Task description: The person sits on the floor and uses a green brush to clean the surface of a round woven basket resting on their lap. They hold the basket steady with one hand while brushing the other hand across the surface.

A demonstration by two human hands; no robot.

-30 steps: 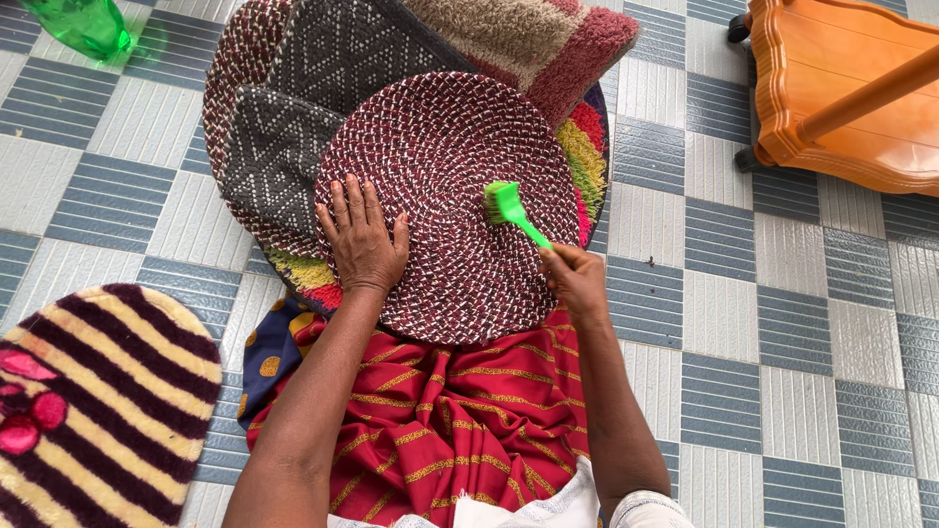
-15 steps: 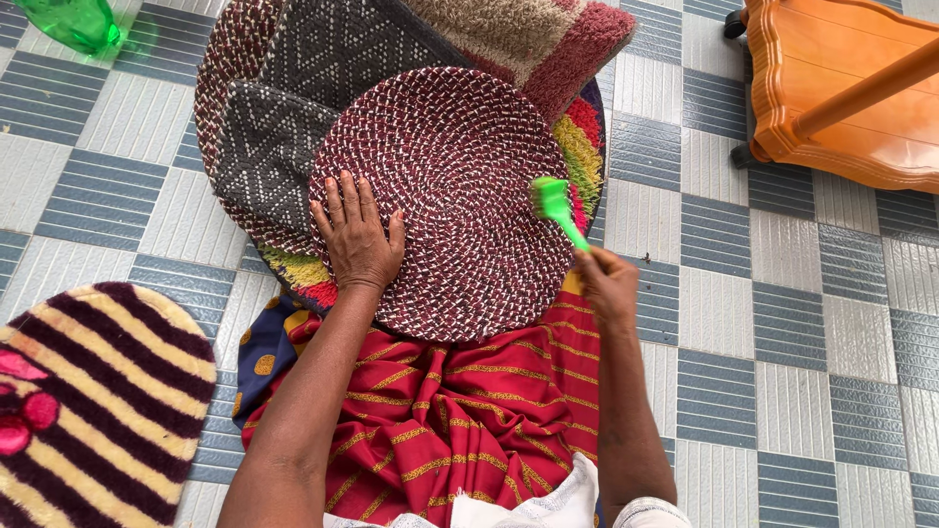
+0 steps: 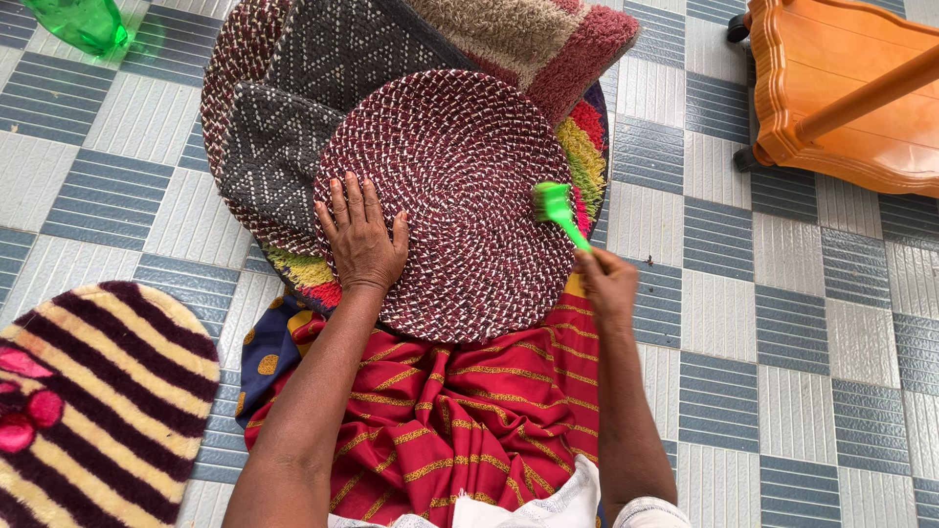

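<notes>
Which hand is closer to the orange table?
Right. The right hand holds the green brush at the round mat's right edge, on the side toward the orange table. The left hand lies flat on the mat's left part, farther away.

Left hand point(image 3: 362, 240) lies flat, fingers point(image 3: 344, 200) spread, on the round maroon braided mat point(image 3: 450, 186). Right hand point(image 3: 606, 284) grips a green brush point(image 3: 558, 207), bristles touching the mat's right edge. Tiled floor point(image 3: 782, 323) beneath.

Around the round maroon braided mat point(image 3: 460, 186): one green brush point(image 3: 554, 203), two hands. Beneath it, roughly five stacked mats. Left of it, one striped mat point(image 3: 93, 381), one green bottle point(image 3: 83, 22); right, one orange stool point(image 3: 846, 88).
</notes>
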